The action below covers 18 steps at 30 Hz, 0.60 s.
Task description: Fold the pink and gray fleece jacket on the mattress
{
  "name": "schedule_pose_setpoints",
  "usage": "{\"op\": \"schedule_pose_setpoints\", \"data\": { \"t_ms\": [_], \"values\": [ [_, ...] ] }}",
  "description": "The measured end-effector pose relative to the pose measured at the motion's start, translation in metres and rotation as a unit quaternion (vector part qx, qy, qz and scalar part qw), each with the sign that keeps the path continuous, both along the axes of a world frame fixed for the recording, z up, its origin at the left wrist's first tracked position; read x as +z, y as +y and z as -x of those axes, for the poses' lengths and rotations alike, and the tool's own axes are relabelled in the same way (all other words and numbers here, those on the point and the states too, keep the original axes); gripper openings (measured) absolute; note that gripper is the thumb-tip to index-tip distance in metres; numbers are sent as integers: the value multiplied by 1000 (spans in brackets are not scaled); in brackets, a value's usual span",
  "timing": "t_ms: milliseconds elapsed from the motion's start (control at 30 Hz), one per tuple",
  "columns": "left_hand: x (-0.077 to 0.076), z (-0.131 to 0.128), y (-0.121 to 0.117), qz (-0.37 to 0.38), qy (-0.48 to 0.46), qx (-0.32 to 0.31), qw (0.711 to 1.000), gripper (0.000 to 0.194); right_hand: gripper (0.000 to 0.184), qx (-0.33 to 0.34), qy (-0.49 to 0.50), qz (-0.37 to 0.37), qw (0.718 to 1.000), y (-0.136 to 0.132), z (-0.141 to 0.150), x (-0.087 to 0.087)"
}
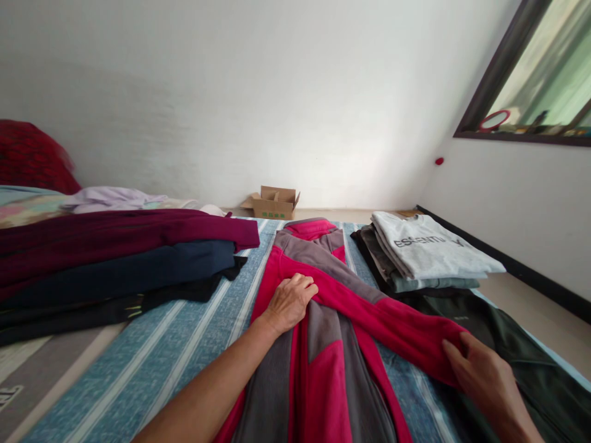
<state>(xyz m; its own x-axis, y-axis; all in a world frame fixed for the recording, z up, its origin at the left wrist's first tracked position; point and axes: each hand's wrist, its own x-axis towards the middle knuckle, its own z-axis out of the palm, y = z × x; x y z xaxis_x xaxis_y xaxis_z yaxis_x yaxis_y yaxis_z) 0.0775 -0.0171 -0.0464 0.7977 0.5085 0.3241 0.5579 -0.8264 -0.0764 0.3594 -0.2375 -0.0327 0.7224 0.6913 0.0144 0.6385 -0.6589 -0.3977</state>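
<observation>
Blue striped bedding [203, 341] is being overlaid by clothes in front of a white wall [277, 92], near whose foot an open cardboard box [276, 204] is being seen. At the middle, a red and grey jacket [325, 387] is being laid out lengthwise on the bedding, its collar [311, 229] being pointed toward the wall. One red sleeve [392, 317] is being drawn slantwise across the body and out past the right edge. By the right hand [482, 363], the sleeve's end is being gripped between thumb and closed fingers. By the left hand [290, 301], the jacket is being touched near the sleeve's upper part, the fingers being curled; whether any cloth is being pinched cannot be told.

On the left, a maroon garment [138, 237] is being borne by a navy one [133, 274], with a black one [180, 295] being partly covered beneath. On the right, a folded stack is being topped by a pale grey shirt [427, 255] with dark lettering. Beside the right hand, a dark glossy garment [526, 351] is being spread.
</observation>
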Motion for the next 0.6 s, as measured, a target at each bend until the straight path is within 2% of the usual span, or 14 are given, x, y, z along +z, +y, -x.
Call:
{"op": "schedule_pose_setpoints", "data": {
  "t_ms": [67, 133, 200, 300, 367, 433, 533, 600],
  "values": [
    [-1, 0, 0, -2, 0, -1, 1000, 26, 35, 1, -8, 73, 997, -7, 5, 15],
    [-3, 1, 0, -6, -3, -2, 1000, 27, 43, -42, -28, 104, 993, -9, 13, 35],
    [-5, 1, 1, -11, -8, -2, 1000, 25, 45, -63, -61, 83, 993, -1, 25, 56],
    [-7, 0, 2, -13, -12, 1, 1000, 21, 36, 29, -120, 23, 992, 41, 45, 74],
    [-6, 0, 1, -13, -9, 4, 1000, 20, 35, 116, -142, 39, 982, 86, 56, 73],
    [-4, 1, 0, -12, -2, 5, 1000, 20, 32, 181, -127, 70, 973, 134, 61, 62],
    [-3, 2, -1, -7, 6, 7, 1000, 20, 27, 189, -94, 92, 973, 192, 63, 37],
    [-3, 2, -2, -1, 9, 9, 1000, 20, 25, 195, -71, 106, 972, 216, 61, 21]
  ]
}}
